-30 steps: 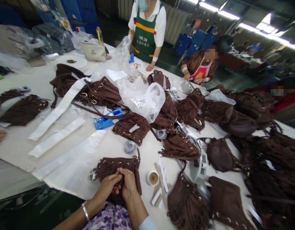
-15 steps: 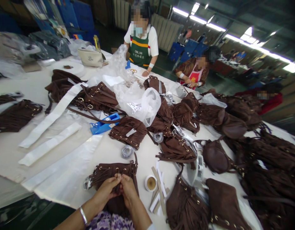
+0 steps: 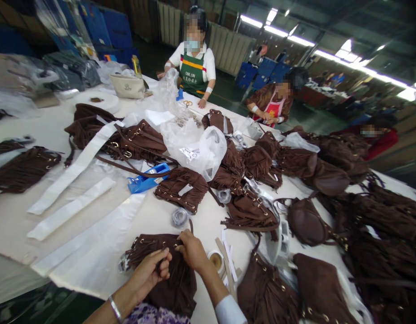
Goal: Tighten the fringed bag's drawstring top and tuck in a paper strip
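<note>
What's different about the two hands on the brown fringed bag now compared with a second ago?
The right hand has moved away from the left, up to the top edge of the brown fringed bag, where it grips the studded rim. The left hand stays lower, fingers curled into the fringe. Both were pinching together at the middle before. The tape roll and the blue tape dispenser lie as they did.
</note>
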Available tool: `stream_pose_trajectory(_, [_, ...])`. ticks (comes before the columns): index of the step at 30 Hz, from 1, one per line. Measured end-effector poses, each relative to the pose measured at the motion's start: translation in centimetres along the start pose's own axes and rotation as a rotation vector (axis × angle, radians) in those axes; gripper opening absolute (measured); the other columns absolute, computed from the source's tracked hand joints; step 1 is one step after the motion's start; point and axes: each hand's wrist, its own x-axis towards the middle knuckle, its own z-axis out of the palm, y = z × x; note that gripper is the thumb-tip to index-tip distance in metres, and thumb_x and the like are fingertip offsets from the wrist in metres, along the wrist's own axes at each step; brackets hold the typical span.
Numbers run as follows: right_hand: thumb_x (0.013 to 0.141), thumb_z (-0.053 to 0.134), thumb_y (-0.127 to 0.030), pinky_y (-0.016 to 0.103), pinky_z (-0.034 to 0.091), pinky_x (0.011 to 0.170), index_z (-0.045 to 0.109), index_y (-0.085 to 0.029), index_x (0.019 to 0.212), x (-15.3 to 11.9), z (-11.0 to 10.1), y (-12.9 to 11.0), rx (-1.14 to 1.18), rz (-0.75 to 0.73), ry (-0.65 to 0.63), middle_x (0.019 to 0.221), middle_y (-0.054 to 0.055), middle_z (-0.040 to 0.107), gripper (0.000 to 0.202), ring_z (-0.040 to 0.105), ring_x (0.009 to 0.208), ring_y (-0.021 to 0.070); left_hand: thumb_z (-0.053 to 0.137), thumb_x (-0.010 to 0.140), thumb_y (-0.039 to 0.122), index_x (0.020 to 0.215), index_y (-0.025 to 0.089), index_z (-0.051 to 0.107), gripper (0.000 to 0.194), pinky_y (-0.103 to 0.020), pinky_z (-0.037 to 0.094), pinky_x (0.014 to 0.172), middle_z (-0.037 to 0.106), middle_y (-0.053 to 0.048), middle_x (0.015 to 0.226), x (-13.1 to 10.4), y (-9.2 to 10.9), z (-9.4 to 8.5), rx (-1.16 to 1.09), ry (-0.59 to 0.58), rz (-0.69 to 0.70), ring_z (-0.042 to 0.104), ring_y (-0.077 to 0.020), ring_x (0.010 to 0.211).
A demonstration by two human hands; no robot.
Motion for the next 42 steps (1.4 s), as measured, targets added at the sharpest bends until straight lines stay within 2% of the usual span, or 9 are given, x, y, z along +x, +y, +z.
stream_pose_trajectory(6, [0.085, 0.054, -0.016, 0.025, 0.047, 0.079, 0.057, -0.023, 0.096, -1.8, -0.2, -1.1, -0.108, -0.080, -0.001, 0.104, 0.003, 0.061, 0.013, 0.062, 0.091, 0.0170, 0.067, 0.082, 0.047, 0.076, 0.016, 0.061, 0.032, -0.025, 0.044, 0.057, 0.041, 0.008, 0.052, -2.0, -0.1, -2.3, -0.031, -0.076, -0.022, 0.040, -0.0061, 0.044])
stream_pose_trajectory(10, [0.085, 0.057, -0.023, 0.028, 0.048, 0.081, 0.062, -0.024, 0.101, -2.3, -1.1, -1.2, -0.139, -0.006, -0.119, 0.107, 0.004, 0.066, 0.017, 0.065, 0.095, 0.0194, 0.065, 0.074, 0.064, 0.066, 0.017, 0.057, 0.048, -0.024, 0.036, 0.045, 0.043, 0.007, 0.042, -1.4, -1.9, -4.6, 0.294, -0.138, -0.055, 0.041, -0.0083, 0.035])
stream_pose_trajectory(15, [0.087, 0.055, -0.025, 0.033, 0.046, 0.098, 0.061, -0.025, 0.120, 2.8, -2.7, -1.6, -0.205, -0.084, -0.146, 0.120, 0.008, 0.068, 0.034, 0.060, 0.115, 0.0228, 0.058, 0.073, 0.073, 0.067, 0.018, 0.057, 0.055, -0.024, 0.032, 0.041, 0.046, 0.005, 0.041, -0.8, -2.9, -4.8, 0.524, -0.210, -0.045, 0.042, -0.0104, 0.032])
stream_pose_trajectory(19, [0.070, 0.075, -0.038, 0.038, 0.053, 0.086, 0.056, -0.020, 0.132, 8.0, 0.4, -1.7, -0.299, -0.097, -0.350, 0.120, 0.015, 0.069, 0.067, 0.066, 0.106, 0.0305, 0.053, 0.080, 0.067, 0.069, 0.018, 0.058, 0.050, -0.024, 0.030, 0.044, 0.050, 0.004, 0.043, -1.6, -1.7, -3.8, 0.615, -0.257, -0.022, 0.044, -0.0111, 0.035])
stream_pose_trajectory(22, [0.069, 0.076, -0.040, 0.038, 0.055, 0.071, 0.069, -0.017, 0.115, 9.3, 2.6, -1.8, -0.361, -0.067, -0.462, 0.102, 0.016, 0.076, 0.052, 0.071, 0.089, 0.0333, 0.045, 0.087, 0.062, 0.073, 0.018, 0.061, 0.049, -0.026, 0.034, 0.052, 0.058, 0.001, 0.047, -3.1, 0.5, -3.9, 0.774, -0.288, 0.013, 0.051, -0.0136, 0.044])
stream_pose_trajectory(27, [0.079, 0.061, -0.034, 0.037, 0.053, 0.077, 0.073, -0.025, 0.105, 7.8, 2.1, -2.9, -0.403, -0.141, -0.434, 0.099, 0.010, 0.077, 0.029, 0.070, 0.095, 0.0300, 0.034, 0.096, 0.045, 0.119, 0.024, 0.059, 0.040, -0.035, 0.041, 0.103, 0.065, -0.009, 0.126, -4.6, 5.0, -5.3, 1.283, 0.098, 0.472, 0.056, -0.0252, 0.121])
stream_pose_trajectory(31, [0.083, 0.055, -0.032, 0.039, 0.051, 0.082, 0.072, -0.022, 0.105, 6.6, 1.3, -4.0, -0.403, -0.217, -0.383, 0.098, 0.013, 0.077, 0.030, 0.070, 0.098, 0.0307, 0.035, 0.088, 0.018, 0.143, 0.028, 0.037, 0.057, -0.044, 0.044, 0.104, 0.029, -0.009, 0.160, -3.2, 6.5, -5.0, 1.650, -0.003, 0.524, 0.054, -0.0279, 0.128])
stream_pose_trajectory(36, [0.087, 0.052, -0.036, 0.039, 0.052, 0.079, 0.070, -0.019, 0.106, 6.6, 1.0, -2.8, -0.397, -0.126, -0.303, 0.099, 0.016, 0.076, 0.031, 0.070, 0.094, 0.0307, 0.047, 0.077, 0.018, 0.102, 0.024, 0.061, 0.028, -0.043, 0.049, 0.080, 0.065, -0.010, 0.116, -2.0, 7.0, -4.0, 1.840, -0.097, 0.431, 0.066, -0.0305, 0.095])
stream_pose_trajectory(42, [0.082, 0.057, -0.022, 0.040, 0.053, 0.084, 0.071, -0.017, 0.102, 8.4, 1.3, -0.4, -0.358, 0.062, -0.269, 0.102, 0.017, 0.075, 0.024, 0.070, 0.096, 0.0300, 0.052, 0.080, 0.028, 0.095, 0.024, 0.059, 0.017, -0.037, 0.043, 0.079, 0.073, -0.008, 0.100, -2.7, 7.3, -3.8, 1.716, -0.157, 0.301, 0.067, -0.0312, 0.097])
